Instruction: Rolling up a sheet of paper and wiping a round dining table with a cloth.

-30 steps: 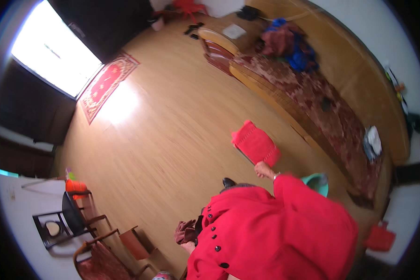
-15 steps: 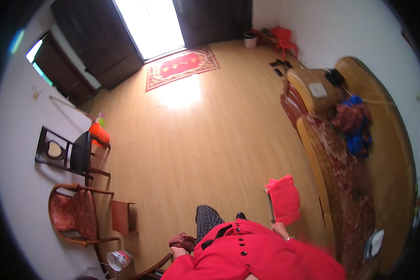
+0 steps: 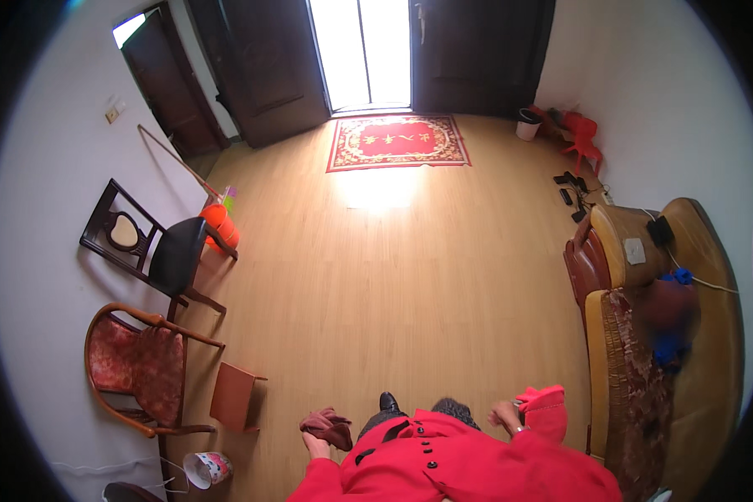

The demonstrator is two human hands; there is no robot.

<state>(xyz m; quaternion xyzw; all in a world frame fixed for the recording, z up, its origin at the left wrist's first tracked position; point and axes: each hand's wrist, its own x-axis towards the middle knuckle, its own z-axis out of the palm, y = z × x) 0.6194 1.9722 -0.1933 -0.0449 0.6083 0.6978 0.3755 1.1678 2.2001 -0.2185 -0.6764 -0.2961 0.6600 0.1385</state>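
My left hand is closed around a brown crumpled cloth, which sticks out beyond the fingers. On the other side of my red coat, my right hand is bent at the wrist and grips a bright pink cloth. That cloth hangs beside the hand, and a small greyish edge shows where the fingers hold it; what this edge belongs to I cannot make out. Both hands are at hip height, clear of the furniture. A black shoe shows below the coat.
On the left stand a black-seated chair, a red-cushioned armchair, a low brown stool, an orange bucket and a patterned bin. A sofa lines the right. A red rug lies at the bright doorway.
My view has swung left and levelled. The pink cloth, earlier stretched out flat ahead of my right hand, now hangs folded beside it. The brown cloth has risen slightly with my left hand.
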